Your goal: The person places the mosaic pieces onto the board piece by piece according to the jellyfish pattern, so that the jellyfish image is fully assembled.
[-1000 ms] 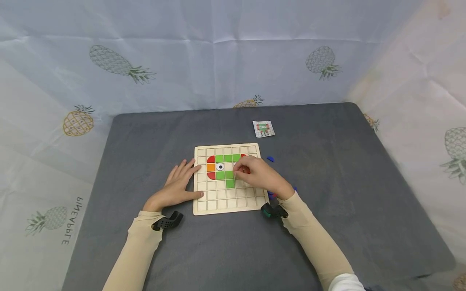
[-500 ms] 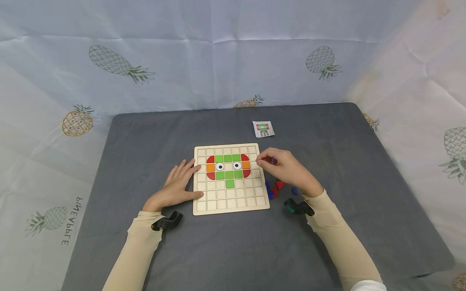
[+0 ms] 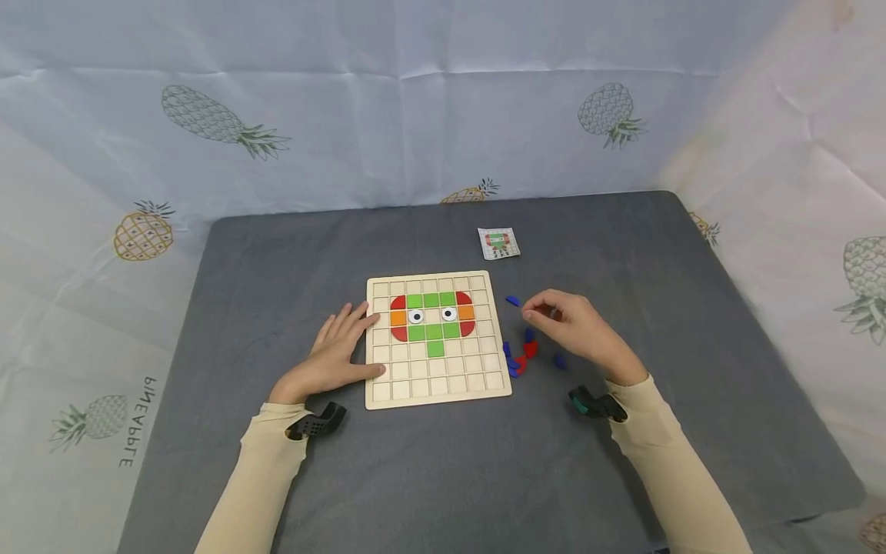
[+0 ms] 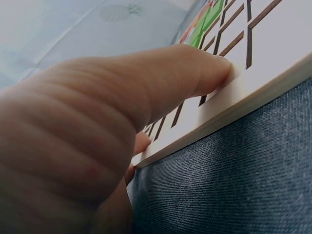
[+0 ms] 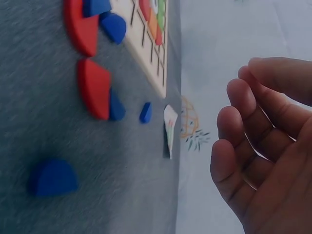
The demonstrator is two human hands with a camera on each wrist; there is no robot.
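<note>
A wooden grid board point(image 3: 436, 387) lies on the table. Green squares point(image 3: 434, 332), red quarter-rounds, orange squares point(image 3: 466, 312) and two eye pieces point(image 3: 449, 314) form a face on it. My left hand point(image 3: 325, 367) rests with spread fingers on the board's left edge; in the left wrist view its thumb point(image 4: 195, 68) lies on the border. Beyond the board's right side hovers my right hand point(image 3: 577, 327), above the loose pieces. Its fingers are loosely bent, and nothing shows between them in the right wrist view. Below it are a red piece point(image 5: 94, 87) and a blue half-round point(image 5: 52, 178).
A small printed card point(image 3: 498, 243) with a similar face pattern lies behind the board. Loose red and blue pieces are scattered along the board's right edge, including a blue piece point(image 3: 512, 301) further back. A pineapple-print cloth point(image 3: 346, 138) hangs behind the grey table point(image 3: 291, 254).
My right hand has moved right, off the board and over to the loose pieces. The right-hand eye piece, hidden by the hand a second ago, now shows. My left hand stays put.
</note>
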